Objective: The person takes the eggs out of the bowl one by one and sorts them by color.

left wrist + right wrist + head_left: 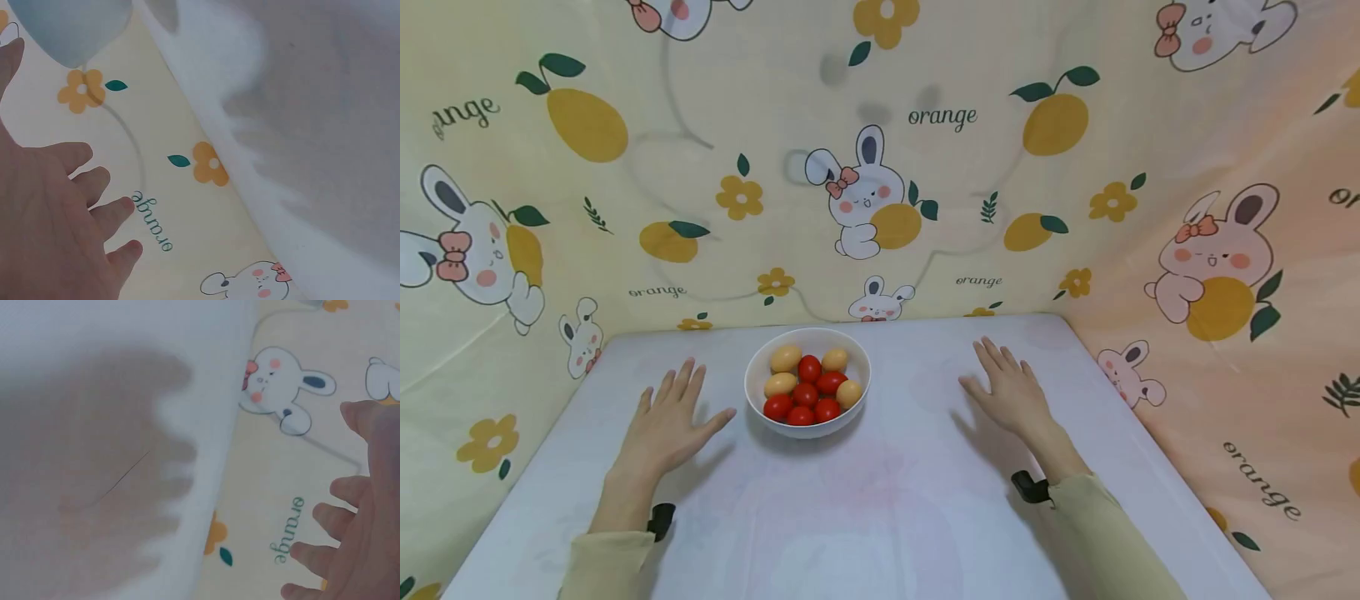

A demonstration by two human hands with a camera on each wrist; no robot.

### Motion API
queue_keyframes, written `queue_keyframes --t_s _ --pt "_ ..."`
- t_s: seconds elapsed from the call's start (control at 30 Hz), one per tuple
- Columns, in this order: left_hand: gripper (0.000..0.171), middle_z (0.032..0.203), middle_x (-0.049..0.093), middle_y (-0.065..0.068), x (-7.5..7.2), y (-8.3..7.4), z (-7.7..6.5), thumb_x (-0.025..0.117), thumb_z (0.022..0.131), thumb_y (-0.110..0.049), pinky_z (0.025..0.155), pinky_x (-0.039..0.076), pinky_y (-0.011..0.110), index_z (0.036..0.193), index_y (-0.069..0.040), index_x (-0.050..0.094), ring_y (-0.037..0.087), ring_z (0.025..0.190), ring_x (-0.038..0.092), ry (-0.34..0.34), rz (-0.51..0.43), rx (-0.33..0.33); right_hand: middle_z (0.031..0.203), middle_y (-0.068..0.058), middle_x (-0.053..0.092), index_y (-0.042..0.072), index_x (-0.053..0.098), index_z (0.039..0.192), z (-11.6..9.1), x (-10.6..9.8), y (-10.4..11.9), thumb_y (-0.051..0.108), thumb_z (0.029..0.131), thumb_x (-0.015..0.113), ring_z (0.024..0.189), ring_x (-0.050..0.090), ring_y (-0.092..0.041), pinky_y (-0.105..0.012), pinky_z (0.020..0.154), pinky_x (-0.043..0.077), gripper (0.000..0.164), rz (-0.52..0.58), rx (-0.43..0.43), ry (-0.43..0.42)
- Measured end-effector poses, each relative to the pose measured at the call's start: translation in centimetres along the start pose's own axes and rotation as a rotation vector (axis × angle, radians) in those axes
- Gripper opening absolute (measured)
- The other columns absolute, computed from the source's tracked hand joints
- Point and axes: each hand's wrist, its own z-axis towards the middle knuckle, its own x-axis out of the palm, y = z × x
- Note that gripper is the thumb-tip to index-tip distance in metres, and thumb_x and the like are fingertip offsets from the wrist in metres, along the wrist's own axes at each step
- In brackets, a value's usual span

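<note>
A white bowl (807, 431) stands toward the back of the white table, left of the middle. In it lie several red cherry tomatoes (806, 394) and several pale yellow ones (786, 359). My left hand (662, 429) is just left of the bowl, fingers spread, its thumb close to the rim but apart from it. Farther off, on the right side, my right hand (1011, 396) also has its fingers spread and holds nothing. Shadows fall on the table beneath both hands. In the wrist views, the left hand (56, 219) and right hand (356, 531) touch no object.
The white tabletop (850, 525) reaches back to a cream cloth (760, 150) printed with rabbits, flowers and oranges, which also hangs at both sides. A black wrist camera strap (1032, 487) sits on the right wrist, another (661, 521) on the left.
</note>
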Motion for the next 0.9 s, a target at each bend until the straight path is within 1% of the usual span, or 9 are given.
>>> queue_keyframes --t_s 0.23,0.4,0.63,0.8,0.9 --pt "0.104 0.172 0.008 0.023 -0.2 -1.2 0.4 0.045 0.098 -0.074 0.122 0.006 0.072 0.164 0.001 0.018 0.051 0.155 0.013 -0.001 0.003 0.017 0.169 -0.014 0.031 0.007 0.031 0.164 0.9 -0.1 1.6 0.048 0.106 0.054 0.152 0.032 -0.043 -0.060 0.124 0.025 0.075 0.042 -0.072 -0.066" --pt "0.104 0.172 0.010 0.022 -0.3 -2.0 0.7 0.047 0.097 -0.074 0.123 0.007 0.071 0.164 0.002 0.020 0.050 0.156 0.013 -0.004 -0.012 0.046 0.165 -0.014 0.038 0.008 0.036 0.162 1.9 -0.1 3.0 0.044 0.106 0.057 0.149 0.039 -0.040 -0.060 0.120 0.034 0.070 0.121 -0.115 -0.108" --pt "0.104 0.173 0.010 0.021 0.2 -3.2 1.5 0.050 0.097 -0.071 0.124 0.005 0.070 0.164 0.002 0.019 0.048 0.156 0.012 0.020 -0.034 0.067 0.159 -0.014 0.048 0.008 0.046 0.157 3.6 0.1 5.8 0.037 0.105 0.061 0.145 0.045 -0.038 -0.056 0.119 0.037 0.062 0.214 -0.170 -0.152" --pt "0.105 0.173 0.011 0.020 0.7 -3.8 2.1 0.047 0.097 -0.073 0.125 0.005 0.069 0.164 0.002 0.018 0.047 0.157 0.011 0.037 -0.039 0.089 0.155 -0.014 0.052 0.008 0.050 0.153 4.8 0.2 8.0 0.035 0.104 0.063 0.144 0.047 -0.035 -0.053 0.119 0.038 0.058 0.264 -0.216 -0.163" --pt "0.106 0.173 0.012 0.019 1.0 -4.0 2.5 0.046 0.096 -0.075 0.125 0.005 0.067 0.164 0.002 0.018 0.045 0.158 0.011 0.037 -0.042 0.108 0.152 -0.012 0.055 0.008 0.052 0.152 5.5 0.3 9.3 0.033 0.103 0.065 0.138 0.054 -0.032 -0.052 0.115 0.044 0.056 0.294 -0.250 -0.165"
